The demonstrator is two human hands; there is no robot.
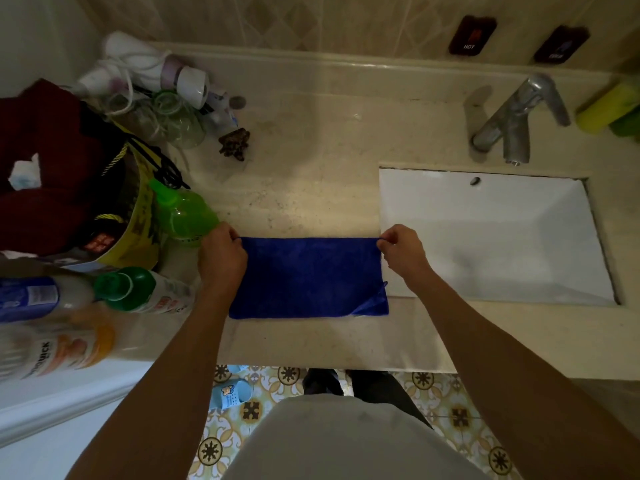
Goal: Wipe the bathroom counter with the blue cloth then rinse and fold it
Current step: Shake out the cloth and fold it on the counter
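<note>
The blue cloth (308, 277) lies flat on the beige counter (311, 188), folded into a wide rectangle just left of the sink. Its lower right corner is turned up a little. My left hand (221, 252) pinches the cloth's far left corner. My right hand (403, 251) pinches the far right corner, at the sink's left rim. Both hands hold the far edge taut between them.
A white sink basin (491, 237) sits to the right, with a metal tap (516, 123) behind it. Green bottles (183, 211), a yellow bag (138, 230), glasses and a hair dryer (152, 71) crowd the left side. Yellow-green cloths (609, 109) lie far right.
</note>
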